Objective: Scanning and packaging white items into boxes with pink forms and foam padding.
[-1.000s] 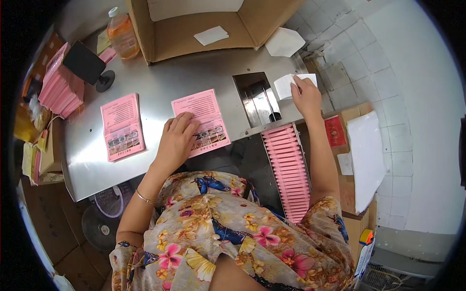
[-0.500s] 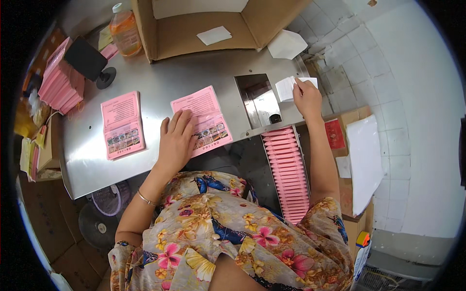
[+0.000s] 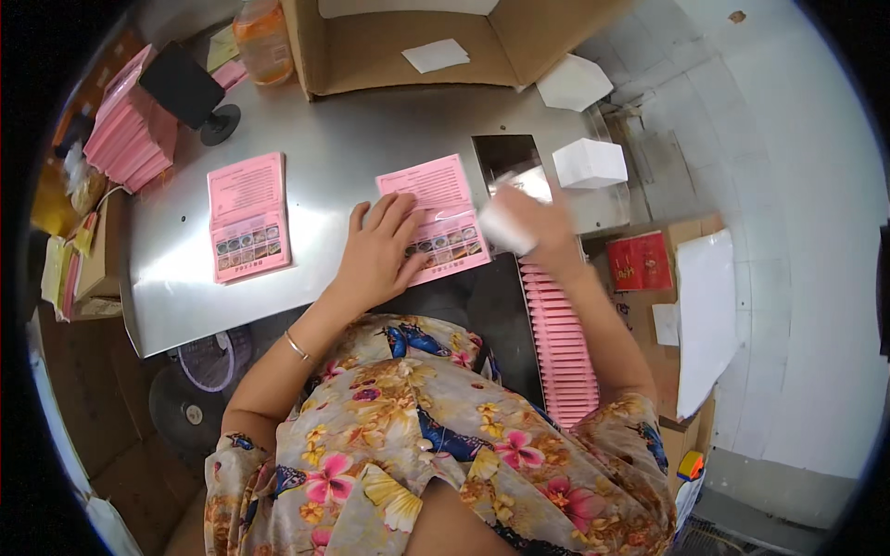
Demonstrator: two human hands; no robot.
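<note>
From where I stand, the pink leaflets point(image 3: 431, 181) lie on the desk point(image 3: 324, 130) near its front edge, under the left hand point(image 3: 380, 250), whose fingers are spread and resting on them. The right hand point(image 3: 538, 222) is beside them, its fingers closed on some white paper point(image 3: 505, 229); it's too blurred for me to tell the exact pinch. The leaflets look light and bendy, likely a bit slick and easily creased, so I'd steady them with a flat palm and lift by an edge. The white paper seems just as light; I'd pinch it at its side.
</note>
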